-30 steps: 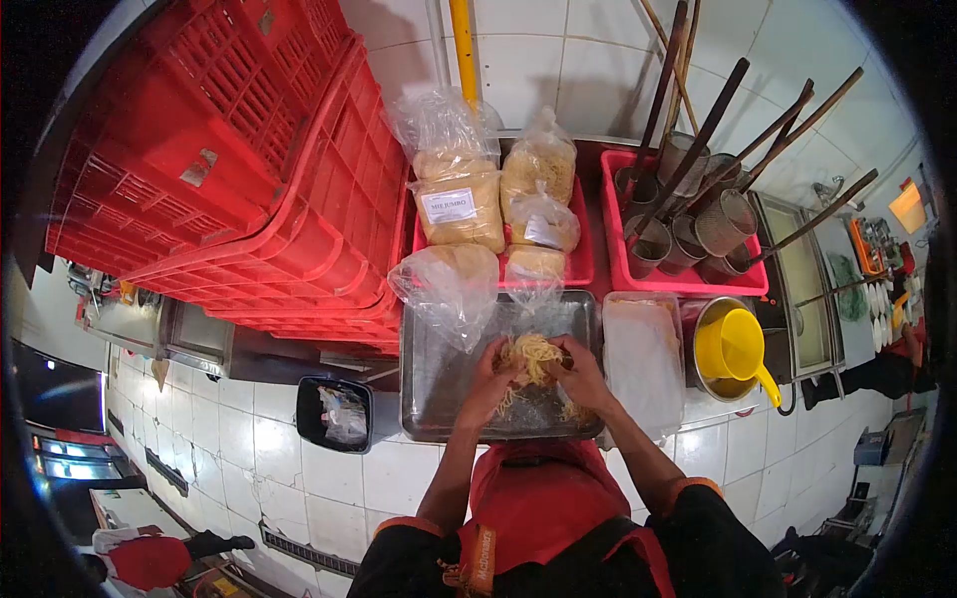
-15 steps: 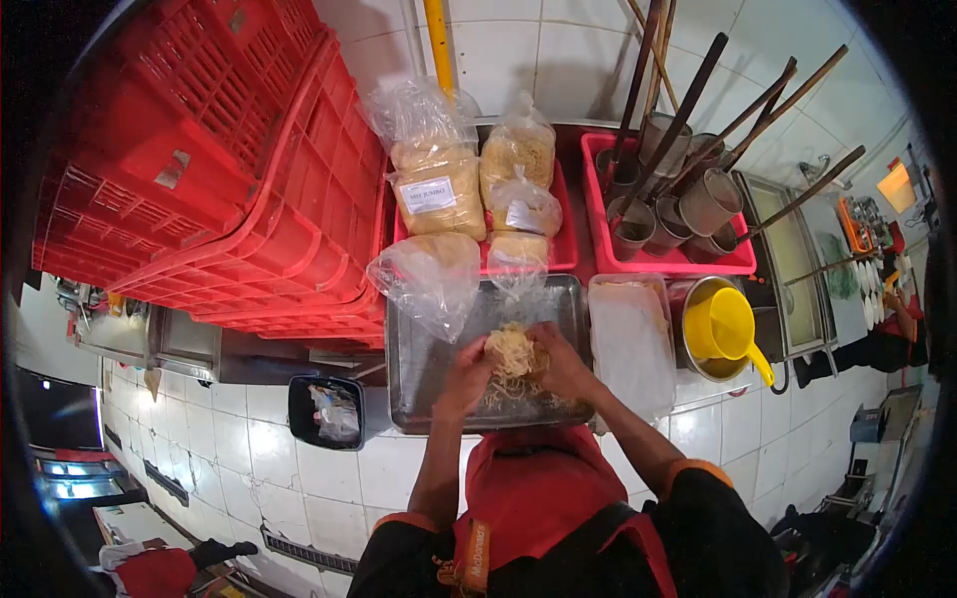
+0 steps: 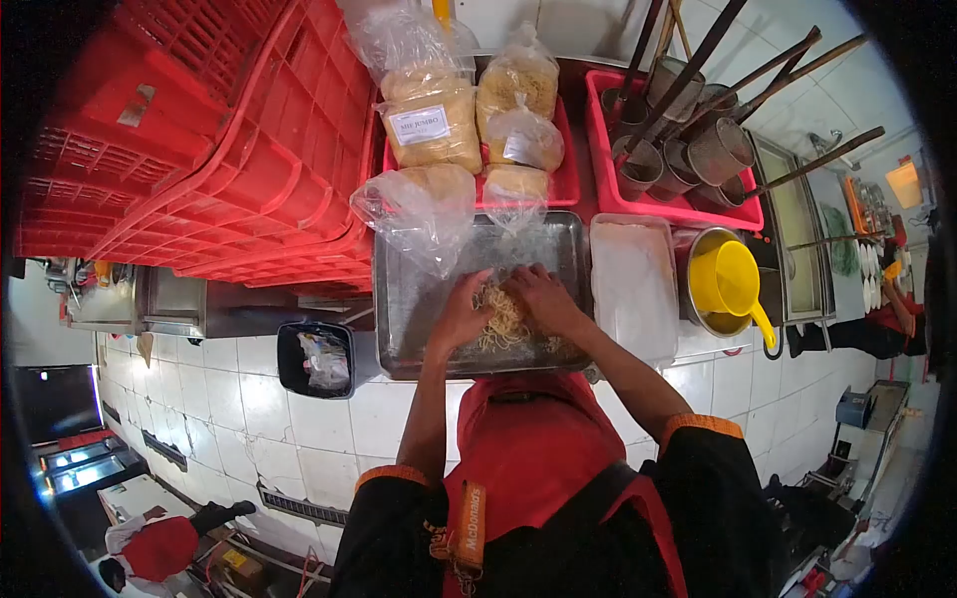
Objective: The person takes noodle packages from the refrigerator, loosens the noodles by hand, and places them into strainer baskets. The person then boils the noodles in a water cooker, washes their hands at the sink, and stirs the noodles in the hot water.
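Observation:
A loose clump of yellowish noodles (image 3: 501, 321) lies in the large metal tray (image 3: 414, 344) in front of me. My left hand (image 3: 462, 315) is at its left side, fingers curled against the strands. From the right, my right hand (image 3: 544, 299) cups over the same noodles with bent fingers. Some strands have spread over the tray bottom below the hands, and parts of my fingertips are hidden in them. Clear plastic bags of noodles, one an open bag (image 3: 424, 214), overhang the tray's far edge.
Behind the tray, a pink basket (image 3: 568, 179) holds bagged noodles; another pink basket (image 3: 638, 204) holds long-handled strainers. To the right are a white-lidded container (image 3: 633, 289) and a yellow dipper (image 3: 723, 277) in a metal pot. Red crates (image 3: 269, 179) rise at left, above a black bin (image 3: 316, 384).
Both hands have lowered the noodle clump onto the tray, where it is now looser and flatter. The camera view has tilted, so the tray appears higher.

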{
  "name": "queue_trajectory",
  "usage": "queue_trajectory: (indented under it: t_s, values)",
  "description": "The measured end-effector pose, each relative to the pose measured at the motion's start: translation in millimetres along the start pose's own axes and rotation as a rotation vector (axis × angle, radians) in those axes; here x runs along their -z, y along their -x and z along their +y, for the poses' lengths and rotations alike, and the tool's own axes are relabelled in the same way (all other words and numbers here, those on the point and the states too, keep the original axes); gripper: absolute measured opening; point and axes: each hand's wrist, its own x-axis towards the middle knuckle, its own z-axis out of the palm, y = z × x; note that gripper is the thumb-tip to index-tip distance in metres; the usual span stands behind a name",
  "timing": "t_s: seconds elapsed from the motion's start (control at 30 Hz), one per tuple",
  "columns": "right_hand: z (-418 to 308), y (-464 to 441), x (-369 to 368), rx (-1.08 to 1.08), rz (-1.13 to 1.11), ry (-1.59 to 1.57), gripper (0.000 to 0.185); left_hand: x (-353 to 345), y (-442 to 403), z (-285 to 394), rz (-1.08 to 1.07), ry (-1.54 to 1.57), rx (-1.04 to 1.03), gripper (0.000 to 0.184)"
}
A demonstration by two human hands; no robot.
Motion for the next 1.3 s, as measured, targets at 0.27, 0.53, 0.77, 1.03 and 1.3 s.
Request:
queue_trajectory:
  t_s: [0.27,0.53,0.77,1.03,1.3]
  values:
    - [-20,9,44,-0.076,0.228,-0.322,0.049,7,9,26,-0.137,0.45,0.138,0.045]
    - [-13,2,55,0.035,0.1,-0.775,0.037,27,13,36,-0.061,0.529,0.068,0.028]
    - [-34,5,64,0.0,0.205,-0.194,0.027,28,26,52,-0.089,0.712,0.043,0.025]
    - [-16,5,57,-0.14,0.025,-0.507,0.037,25,27,-1,0.247,-0.187,-0.098,0.037]
    - [-6,0,11,0.068,0.114,0.197,0.058,-6,25,-3,0.14,0.39,0.27,0.043]
